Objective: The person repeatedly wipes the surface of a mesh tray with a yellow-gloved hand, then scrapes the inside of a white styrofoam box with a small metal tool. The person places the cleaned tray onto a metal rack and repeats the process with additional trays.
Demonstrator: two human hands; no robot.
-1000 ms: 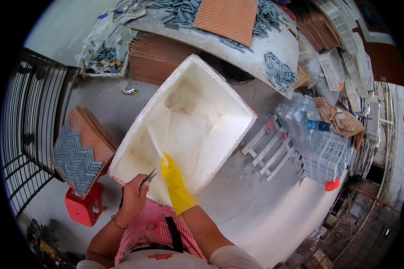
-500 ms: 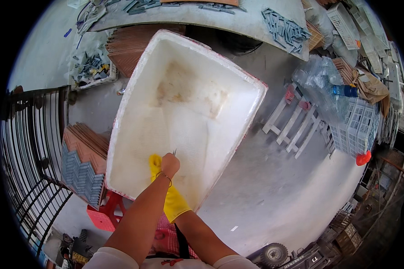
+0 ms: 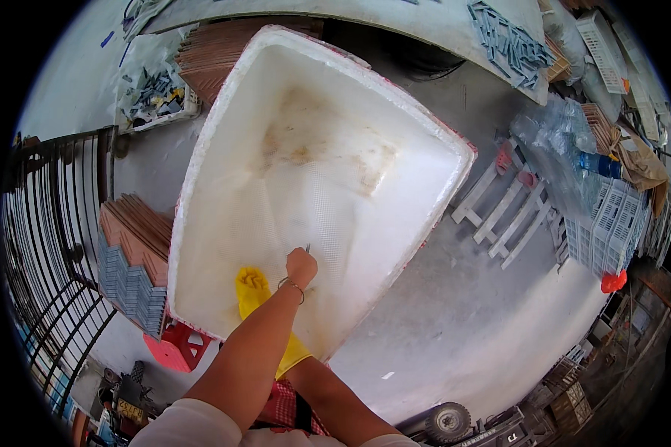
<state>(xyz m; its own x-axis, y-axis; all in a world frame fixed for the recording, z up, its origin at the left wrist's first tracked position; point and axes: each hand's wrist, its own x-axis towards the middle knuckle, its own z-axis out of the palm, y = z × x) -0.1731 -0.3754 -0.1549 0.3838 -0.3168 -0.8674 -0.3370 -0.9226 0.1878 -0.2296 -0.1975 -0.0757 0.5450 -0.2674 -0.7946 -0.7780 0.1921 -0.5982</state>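
A large white foam box [image 3: 194, 216] with a red outer edge stands open in front of me, brown stains inside. My arms cross over its near end, the left one on top. My bare left hand [image 3: 301, 267], with a dark band at the wrist, is closed around a thin grey metal tool [image 3: 309, 248] whose tip sticks out ahead over the box's white mesh-patterned floor. To its left is my right hand [image 3: 253, 284] in a long yellow rubber glove, fingers curled in. What lies under those fingers is hidden.
A metal-strip-laden table [image 3: 492, 67] spans the far side. Stacked brown boards [image 3: 136, 238] and a red stool [image 3: 179, 344] stand left, near black railings [image 3: 52, 201]. Right are a white slatted rack [image 3: 503, 201], plastic bags and crates [image 3: 605, 216]. A wheel [image 3: 449, 422] shows below right.
My left hand has moved right and slightly forward, away from the yellow glove, so a gap now shows between them. The view has shifted a little, and the box fills more of it.
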